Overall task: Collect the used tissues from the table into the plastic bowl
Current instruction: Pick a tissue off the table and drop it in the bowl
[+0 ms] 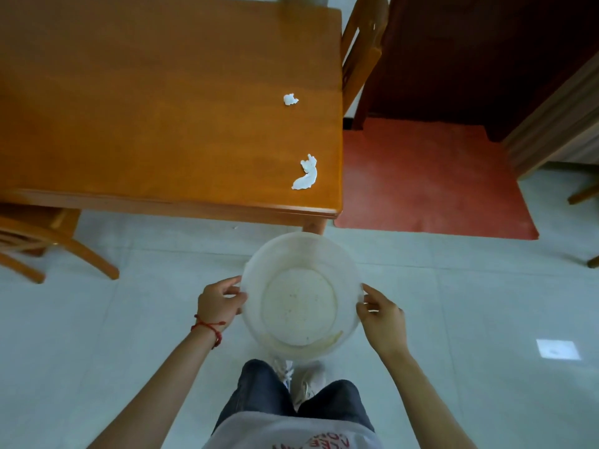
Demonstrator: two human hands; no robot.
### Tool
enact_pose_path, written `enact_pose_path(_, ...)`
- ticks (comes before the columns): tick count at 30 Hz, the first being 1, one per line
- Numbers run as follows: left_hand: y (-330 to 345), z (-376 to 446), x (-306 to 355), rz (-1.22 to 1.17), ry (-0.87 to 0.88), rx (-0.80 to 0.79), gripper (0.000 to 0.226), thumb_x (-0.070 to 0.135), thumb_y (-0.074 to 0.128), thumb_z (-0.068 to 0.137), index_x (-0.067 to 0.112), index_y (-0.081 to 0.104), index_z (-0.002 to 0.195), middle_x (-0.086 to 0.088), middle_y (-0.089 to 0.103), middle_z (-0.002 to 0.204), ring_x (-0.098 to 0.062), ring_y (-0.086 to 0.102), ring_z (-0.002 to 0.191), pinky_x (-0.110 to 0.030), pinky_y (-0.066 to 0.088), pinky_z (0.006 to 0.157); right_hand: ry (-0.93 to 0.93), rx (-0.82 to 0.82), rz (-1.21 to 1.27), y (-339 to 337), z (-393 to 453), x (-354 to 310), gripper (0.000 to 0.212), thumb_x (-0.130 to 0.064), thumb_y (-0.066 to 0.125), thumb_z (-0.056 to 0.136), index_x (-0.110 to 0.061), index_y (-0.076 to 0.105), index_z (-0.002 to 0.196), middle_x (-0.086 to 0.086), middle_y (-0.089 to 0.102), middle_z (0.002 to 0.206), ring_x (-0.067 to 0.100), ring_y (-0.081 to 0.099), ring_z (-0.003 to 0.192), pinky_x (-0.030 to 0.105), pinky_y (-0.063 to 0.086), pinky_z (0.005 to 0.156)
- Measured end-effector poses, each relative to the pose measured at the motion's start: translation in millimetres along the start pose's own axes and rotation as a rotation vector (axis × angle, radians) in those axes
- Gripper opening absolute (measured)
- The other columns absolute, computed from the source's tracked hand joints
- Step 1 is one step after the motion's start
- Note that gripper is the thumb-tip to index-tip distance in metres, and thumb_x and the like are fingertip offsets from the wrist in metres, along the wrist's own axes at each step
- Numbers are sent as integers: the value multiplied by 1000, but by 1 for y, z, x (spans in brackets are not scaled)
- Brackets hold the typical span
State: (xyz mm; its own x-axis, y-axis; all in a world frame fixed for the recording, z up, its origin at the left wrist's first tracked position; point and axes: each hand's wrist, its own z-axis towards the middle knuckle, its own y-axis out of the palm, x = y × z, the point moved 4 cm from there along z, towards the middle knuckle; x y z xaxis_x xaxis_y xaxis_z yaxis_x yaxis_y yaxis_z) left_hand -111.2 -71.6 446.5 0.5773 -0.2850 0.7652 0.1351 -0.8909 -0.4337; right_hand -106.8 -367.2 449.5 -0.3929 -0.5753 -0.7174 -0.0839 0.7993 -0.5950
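I hold a translucent white plastic bowl [259, 260] in front of me, over the floor and just short of the table's near edge. My left hand [220, 303] grips its left rim and my right hand [382, 314] grips its right rim. Nothing lies inside the bowl. Two crumpled white tissues rest on the orange wooden table [146, 108] near its right side: a small balled tissue [290, 99] farther back and a longer twisted tissue [306, 175] close to the front right corner.
A wooden chair [39, 241] stands at the table's front left, another chair [359, 56] at its right side. A red mat [431, 179] lies on the pale tiled floor to the right, beside dark wooden furniture [486, 59].
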Motion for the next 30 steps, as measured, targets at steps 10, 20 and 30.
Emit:
enact_pose_path(10, 8, 37, 12, 39, 28, -3, 35, 3, 58, 81, 7, 61, 115, -21, 68, 103, -33, 63, 89, -45, 57, 78, 18, -8, 25, 10, 40, -6, 35, -11, 54, 86, -22, 58, 119, -1, 65, 89, 9, 60, 77, 9, 41, 59)
enact_pose_path(20, 16, 51, 9, 0, -55, 65, 33, 3, 60, 82, 4, 61, 115, -23, 66, 104, -31, 60, 82, -37, 58, 73, -103, 26, -56, -7, 97, -49, 45, -30, 61, 86, -17, 49, 127, 7, 55, 130, 21, 55, 110, 43, 48, 96)
enact_pose_path(30, 19, 47, 3, -20, -144, 151, 37, 2, 58, 80, 6, 59, 117, -19, 65, 94, -24, 58, 56, -41, 56, 77, -537, -108, -243, 36, 219, -153, 54, -25, 65, 81, -17, 44, 130, 8, 50, 134, 26, 44, 124, 33, 38, 92)
